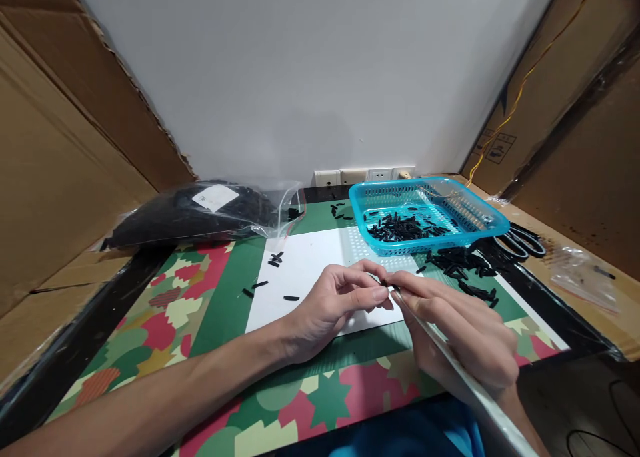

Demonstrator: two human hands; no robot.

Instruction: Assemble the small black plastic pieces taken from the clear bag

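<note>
My left hand and my right hand meet over a white sheet on the table. Between the left thumb and fingers sits a small black tube piece. My right hand grips a long thin grey-white rod whose tip touches that piece; the rod runs back toward the lower right. A few loose black pieces lie on the sheet to the left of my hands.
A blue plastic basket holding several black pieces stands at the back right, with a pile of black pieces in front of it. Scissors lie right of it. A clear bag of black pieces lies back left. Cardboard walls flank both sides.
</note>
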